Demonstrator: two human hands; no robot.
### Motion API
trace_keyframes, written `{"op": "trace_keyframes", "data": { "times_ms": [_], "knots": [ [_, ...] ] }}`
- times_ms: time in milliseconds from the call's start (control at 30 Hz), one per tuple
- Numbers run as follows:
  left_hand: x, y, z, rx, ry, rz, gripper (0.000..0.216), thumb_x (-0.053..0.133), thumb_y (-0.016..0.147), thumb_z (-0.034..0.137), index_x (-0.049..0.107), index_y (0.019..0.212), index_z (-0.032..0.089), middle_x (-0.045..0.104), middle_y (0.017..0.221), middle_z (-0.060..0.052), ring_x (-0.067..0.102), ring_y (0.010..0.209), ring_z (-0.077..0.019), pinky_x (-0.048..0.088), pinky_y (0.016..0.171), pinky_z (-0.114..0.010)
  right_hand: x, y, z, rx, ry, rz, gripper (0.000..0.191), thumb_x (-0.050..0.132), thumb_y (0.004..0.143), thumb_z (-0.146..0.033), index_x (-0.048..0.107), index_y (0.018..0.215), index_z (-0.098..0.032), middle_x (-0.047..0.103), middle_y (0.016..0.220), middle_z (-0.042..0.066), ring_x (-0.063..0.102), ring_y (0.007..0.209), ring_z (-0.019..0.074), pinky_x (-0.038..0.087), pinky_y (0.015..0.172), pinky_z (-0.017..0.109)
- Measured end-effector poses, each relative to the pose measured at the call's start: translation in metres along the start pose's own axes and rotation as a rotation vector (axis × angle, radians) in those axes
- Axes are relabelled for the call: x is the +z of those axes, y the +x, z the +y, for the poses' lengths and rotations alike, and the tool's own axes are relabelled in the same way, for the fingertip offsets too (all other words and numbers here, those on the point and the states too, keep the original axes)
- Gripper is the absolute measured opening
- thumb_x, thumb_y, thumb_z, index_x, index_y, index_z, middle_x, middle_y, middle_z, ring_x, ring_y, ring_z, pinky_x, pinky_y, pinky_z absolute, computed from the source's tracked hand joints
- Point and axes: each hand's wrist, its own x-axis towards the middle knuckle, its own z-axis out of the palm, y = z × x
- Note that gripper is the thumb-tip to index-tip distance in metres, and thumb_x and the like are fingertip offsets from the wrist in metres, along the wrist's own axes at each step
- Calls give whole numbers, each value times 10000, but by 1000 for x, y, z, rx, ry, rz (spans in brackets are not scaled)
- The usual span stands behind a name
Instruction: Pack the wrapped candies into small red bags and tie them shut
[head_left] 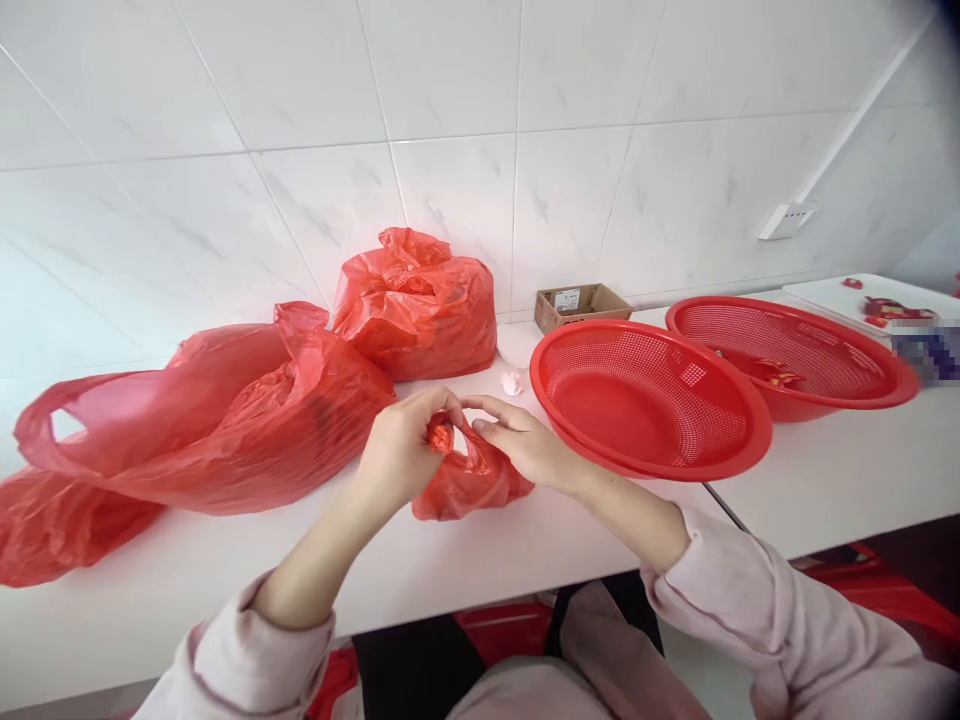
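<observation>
A small red plastic bag (474, 488) rests on the white table, its top gathered up between my hands. My left hand (405, 440) is closed round a bunched part of the bag's top. From the other side, my right hand (521, 440) pinches the bag's opposite edge or handle with thumb and fingers. A gap shows between the two gripped parts. What the bag holds is hidden. Just behind my hands lies a crumpled pale pink scrap (512, 382).
Large red plastic bags (225, 420) spread across the left, and another full red bag (416, 310) stands by the wall. To the right are a red colander (645, 400) and a second colander (847, 350) with small items inside. Behind sits a cardboard box (559, 315).
</observation>
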Motion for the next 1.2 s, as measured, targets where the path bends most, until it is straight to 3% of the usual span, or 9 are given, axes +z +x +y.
{"op": "trace_keyframes", "data": {
  "times_ms": [133, 267, 367, 567, 700, 833, 933, 1100, 1200],
  "knots": [
    [11, -8, -2, 189, 24, 158, 283, 447, 801, 20, 597, 956, 204, 635, 1050, -50, 625, 924, -165, 496, 757, -275, -2, -5, -3, -58, 55, -117, 221, 488, 957, -269, 612, 1130, -212, 643, 1084, 23, 601, 1009, 146, 458, 949, 316],
    [5, -17, -7, 226, 0, 67, 288, 496, 923, 155, 620, 1173, 225, 682, 1127, -68, 642, 1020, -186, 509, 874, -310, -9, -21, -20, -72, -170, -49, 256, 449, 989, -374, 623, 959, -188, 662, 927, 13, 614, 880, 137, 465, 816, 281],
    [-1, -34, -28, 239, 44, 48, 296, 489, 955, 212, 638, 1209, 236, 703, 1151, -67, 628, 1058, -207, 491, 935, -358, -16, -42, -29, -49, -426, -9, 264, 431, 1000, -364, 607, 905, -192, 696, 897, 5, 608, 797, 123, 426, 717, 253],
    [-11, -98, -83, -54, 97, 196, 275, 488, 950, 341, 725, 884, 217, 737, 924, -78, 636, 988, -250, 524, 850, -380, -45, -86, -6, 134, -623, 25, 349, 384, 1010, -383, 603, 812, -197, 706, 831, 3, 547, 659, 121, 391, 640, 266],
    [-13, -115, -78, -277, -128, 22, 377, 463, 947, 449, 716, 784, 222, 720, 1017, -93, 627, 1043, -272, 536, 866, -390, -53, -89, 5, 188, -453, 91, 338, 409, 992, -434, 569, 817, -193, 711, 879, 44, 642, 820, 173, 478, 757, 332],
    [-3, -98, -53, -329, -441, -37, 412, 374, 983, 463, 723, 1016, 246, 632, 1286, -80, 556, 1214, -277, 433, 1048, -445, -37, -70, -1, 117, -225, 162, 315, 438, 973, -459, 576, 910, -184, 684, 915, 64, 671, 879, 177, 523, 800, 338],
    [16, -82, -39, -286, -599, -49, 407, 343, 1000, 439, 667, 1171, 262, 528, 1412, -75, 494, 1294, -270, 395, 1090, -442, -13, -58, -3, 38, -260, 184, 264, 447, 968, -446, 550, 966, -203, 667, 935, 46, 661, 881, 166, 522, 783, 322],
    [53, -77, -38, -227, -318, 89, 366, 431, 974, 433, 635, 1246, 296, 523, 1226, -79, 541, 1146, -227, 459, 989, -375, 21, -57, 29, 91, -477, 262, 291, 581, 880, -381, 472, 1118, -253, 611, 1145, 51, 627, 940, 191, 509, 797, 369],
    [67, -82, -43, -244, -234, 108, 366, 432, 972, 431, 637, 1252, 312, 520, 1031, -56, 572, 928, -191, 509, 825, -337, 27, -61, 58, 109, -475, 261, 259, 527, 869, -225, 454, 1115, -254, 616, 1049, 37, 615, 889, 182, 506, 790, 368]
  ]
}}
